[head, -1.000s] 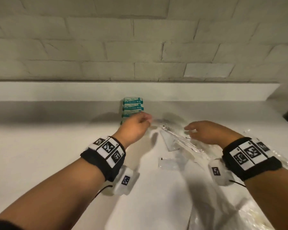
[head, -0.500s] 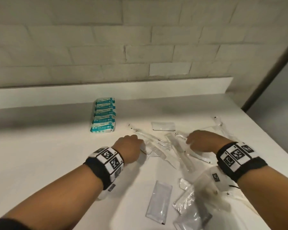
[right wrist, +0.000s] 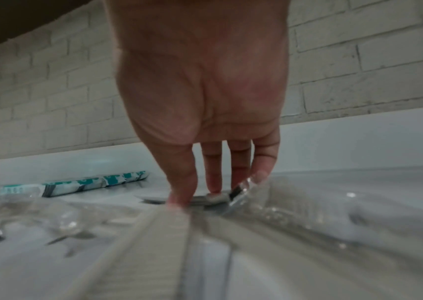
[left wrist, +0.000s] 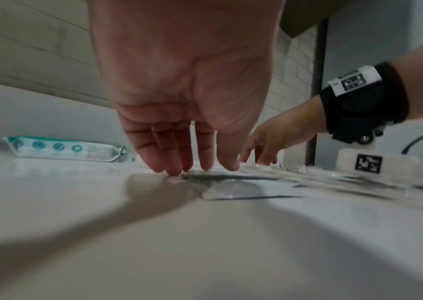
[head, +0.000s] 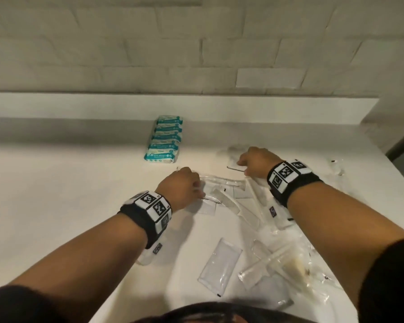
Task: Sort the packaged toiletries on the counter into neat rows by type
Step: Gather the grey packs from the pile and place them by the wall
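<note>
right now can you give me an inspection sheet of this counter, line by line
Surface: white counter, glossy, with a raised back ledge.
Job's things: teal-and-white wipe packs in one overlapping row near the ledge; flat clear-wrapped sachets and long clear sleeves unsorted.
Clutter: crumpled clear plastic bags at the near right.
Grippers: left hand has straight fingers touching a flat sachet edge; right hand has fingers pressing on a small flat packet.
Cables: thin black cable from the right wrist camera.
Surroundings: pale brick wall; dark vertical frame at far right.
</note>
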### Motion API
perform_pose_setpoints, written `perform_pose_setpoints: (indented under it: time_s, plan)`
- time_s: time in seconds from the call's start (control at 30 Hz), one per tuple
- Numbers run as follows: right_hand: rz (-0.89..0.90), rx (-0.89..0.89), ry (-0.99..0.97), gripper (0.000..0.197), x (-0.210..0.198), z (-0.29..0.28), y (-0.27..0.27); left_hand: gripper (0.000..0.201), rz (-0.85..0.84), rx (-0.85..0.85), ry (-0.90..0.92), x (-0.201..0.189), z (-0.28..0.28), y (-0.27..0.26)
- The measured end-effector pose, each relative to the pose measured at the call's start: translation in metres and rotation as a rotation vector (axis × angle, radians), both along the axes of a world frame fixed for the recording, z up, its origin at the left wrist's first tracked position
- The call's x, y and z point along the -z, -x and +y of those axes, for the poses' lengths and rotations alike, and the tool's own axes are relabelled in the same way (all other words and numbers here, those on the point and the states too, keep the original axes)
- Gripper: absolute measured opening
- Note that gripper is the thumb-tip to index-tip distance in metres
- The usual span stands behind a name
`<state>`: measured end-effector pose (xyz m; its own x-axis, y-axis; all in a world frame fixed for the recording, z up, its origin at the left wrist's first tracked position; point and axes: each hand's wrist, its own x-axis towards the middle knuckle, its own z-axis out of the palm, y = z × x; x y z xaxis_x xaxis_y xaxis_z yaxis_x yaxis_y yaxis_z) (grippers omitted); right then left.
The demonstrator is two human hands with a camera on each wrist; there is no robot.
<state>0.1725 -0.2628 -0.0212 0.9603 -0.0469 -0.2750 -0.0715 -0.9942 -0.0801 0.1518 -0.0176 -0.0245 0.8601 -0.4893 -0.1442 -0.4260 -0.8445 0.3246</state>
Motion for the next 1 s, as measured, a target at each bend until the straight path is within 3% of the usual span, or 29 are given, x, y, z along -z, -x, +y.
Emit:
perform_pose_setpoints:
  time_s: [0.1,0.23,0.4,0.5,0.67,0.77,0.87,1.0]
  plan:
    - [-0.027,0.067,-0.036,0.053,0.002,-0.004,0.003,0.05,0.014,-0.06,-0.073,0.002,-0.006,-0.001]
    - [0.053,0.162,-0.032,0.069,0.0,-0.009,0.005,0.055,0.027,-0.057,-0.152,0.002,-0.011,-0.003]
    - [0.09,0.086,0.07,0.059,0.001,-0.014,0.014,0.036,-0.005,0.06,-0.237,-0.004,-0.028,-0.001]
    - [0.052,0.069,0.002,0.047,0.002,-0.015,0.021,0.033,-0.019,0.068,-0.329,-0.006,-0.035,0.0]
    - [-0.185,0.175,-0.207,0.031,-0.024,-0.037,0.039,0.044,-0.082,0.076,-0.472,-0.016,-0.035,0.003]
    - [-0.16,0.218,-0.329,0.027,-0.046,-0.064,0.06,0.033,-0.134,-0.04,-0.314,-0.029,-0.028,0.01]
    - [-0.079,0.266,-0.35,0.031,-0.056,-0.089,0.085,0.027,0.064,-0.134,-0.167,-0.048,-0.021,0.026]
    - [-0.072,0.338,-0.494,0.02,-0.062,-0.109,0.114,0.021,0.308,-0.088,-0.206,-0.054,-0.016,0.064]
